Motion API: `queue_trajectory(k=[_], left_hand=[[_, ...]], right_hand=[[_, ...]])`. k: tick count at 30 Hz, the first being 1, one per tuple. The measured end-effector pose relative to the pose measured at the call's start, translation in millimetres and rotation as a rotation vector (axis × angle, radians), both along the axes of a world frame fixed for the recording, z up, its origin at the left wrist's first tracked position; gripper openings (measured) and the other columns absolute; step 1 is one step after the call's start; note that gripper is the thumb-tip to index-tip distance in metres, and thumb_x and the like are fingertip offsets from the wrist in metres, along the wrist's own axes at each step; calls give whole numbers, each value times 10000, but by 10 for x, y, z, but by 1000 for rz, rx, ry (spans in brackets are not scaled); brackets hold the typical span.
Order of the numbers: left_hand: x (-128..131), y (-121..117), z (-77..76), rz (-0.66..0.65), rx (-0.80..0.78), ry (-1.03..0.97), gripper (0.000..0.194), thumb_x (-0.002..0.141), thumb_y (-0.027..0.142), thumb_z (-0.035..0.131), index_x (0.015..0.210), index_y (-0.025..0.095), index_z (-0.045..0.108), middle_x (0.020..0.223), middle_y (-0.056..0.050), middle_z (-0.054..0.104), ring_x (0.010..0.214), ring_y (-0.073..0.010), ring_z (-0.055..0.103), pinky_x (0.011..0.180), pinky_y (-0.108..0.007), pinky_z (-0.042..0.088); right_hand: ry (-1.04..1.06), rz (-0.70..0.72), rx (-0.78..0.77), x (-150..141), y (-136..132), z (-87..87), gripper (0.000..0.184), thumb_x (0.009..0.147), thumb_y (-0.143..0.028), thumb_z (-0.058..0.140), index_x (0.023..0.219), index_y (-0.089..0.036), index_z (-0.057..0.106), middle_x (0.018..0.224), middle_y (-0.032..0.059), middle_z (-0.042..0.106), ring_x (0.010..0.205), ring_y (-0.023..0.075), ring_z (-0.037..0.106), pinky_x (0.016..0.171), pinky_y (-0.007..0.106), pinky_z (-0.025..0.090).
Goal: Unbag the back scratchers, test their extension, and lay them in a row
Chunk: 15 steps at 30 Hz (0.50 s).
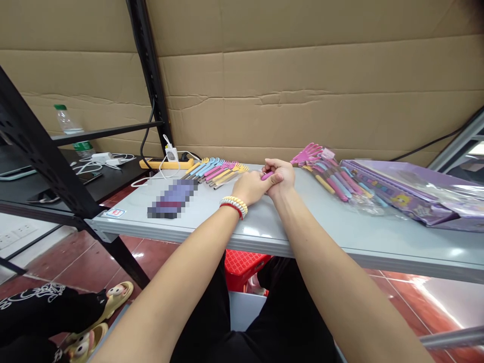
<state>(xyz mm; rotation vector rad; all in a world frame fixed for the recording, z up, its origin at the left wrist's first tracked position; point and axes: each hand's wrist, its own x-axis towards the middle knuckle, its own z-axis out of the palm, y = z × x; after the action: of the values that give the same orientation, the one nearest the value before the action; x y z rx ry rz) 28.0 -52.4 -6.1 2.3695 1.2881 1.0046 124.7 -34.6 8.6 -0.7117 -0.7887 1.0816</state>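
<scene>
My left hand (252,186), with beaded bracelets and a red cord at its wrist, is closed and pressed against my right hand (283,179) above the table. Between them shows the end of a pink back scratcher (267,176); my fingers hide most of it. The right hand's fingers are curled round it. Just left of my hands lies a row of back scratchers (217,171) in blue, pink and yellow, with claw-shaped heads and metal rods. Beyond my right hand, bright pink claw heads (308,154) adjoin several plastic-wrapped back scratchers (336,176).
A purple box (412,194) with clear plastic occupies the table's right side. A blurred phone-like object (173,199) and a yellow power strip (166,164) with white cables lie left. A black shelf post (49,141) stands there. Below is a red stool (245,264); another person's feet (102,312) show lower left.
</scene>
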Motion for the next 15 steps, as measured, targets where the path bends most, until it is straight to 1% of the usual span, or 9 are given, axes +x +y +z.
queue_trajectory(k=[3, 6, 8, 11, 13, 15], left_hand=[[-34, -9, 6, 10, -3, 2, 729, 725, 818, 309, 661, 167, 631, 650, -71, 621, 660, -217, 585, 561, -287, 339], [-66, -10, 1, 12, 13, -6, 701, 707, 817, 360, 693, 170, 628, 675, -68, 627, 685, -224, 593, 578, -288, 352], [-78, -11, -6, 10, 33, -34, 676, 698, 805, 409, 773, 170, 630, 724, -66, 639, 716, -221, 600, 603, -287, 369], [-84, -11, -18, -5, 56, -108, 665, 683, 768, 499, 941, 164, 607, 834, -70, 652, 762, -207, 604, 640, -280, 395], [-86, -4, -30, -60, 71, -164, 697, 672, 739, 550, 1063, 163, 568, 926, -76, 651, 797, -199, 602, 660, -279, 413], [-90, 9, -45, -149, 93, -195, 721, 678, 716, 571, 1151, 172, 528, 1000, -79, 643, 833, -196, 599, 682, -281, 427]], right_hand=[[0, 35, -27, -37, -54, 18, 330, 609, -198, 660, 485, -199, 354, 444, -48, 399, 400, 79, 404, 383, 235, 363], [10, 88, -68, -59, -127, 40, 276, 587, -193, 660, 483, -192, 404, 465, -33, 458, 425, 84, 436, 402, 234, 369], [15, 113, -57, -60, -178, 52, 225, 573, -195, 666, 500, -184, 454, 512, -22, 521, 463, 88, 471, 428, 230, 382], [-5, 175, 4, -45, -245, 57, 167, 563, -241, 712, 589, -184, 557, 609, -21, 594, 549, 96, 527, 486, 224, 414], [-53, 264, 30, -32, -272, 49, 205, 549, -278, 754, 634, -189, 591, 648, -22, 615, 605, 106, 555, 526, 227, 434], [-102, 338, 48, -24, -279, 34, 254, 526, -293, 788, 592, -187, 566, 697, -12, 641, 641, 115, 573, 546, 233, 443]])
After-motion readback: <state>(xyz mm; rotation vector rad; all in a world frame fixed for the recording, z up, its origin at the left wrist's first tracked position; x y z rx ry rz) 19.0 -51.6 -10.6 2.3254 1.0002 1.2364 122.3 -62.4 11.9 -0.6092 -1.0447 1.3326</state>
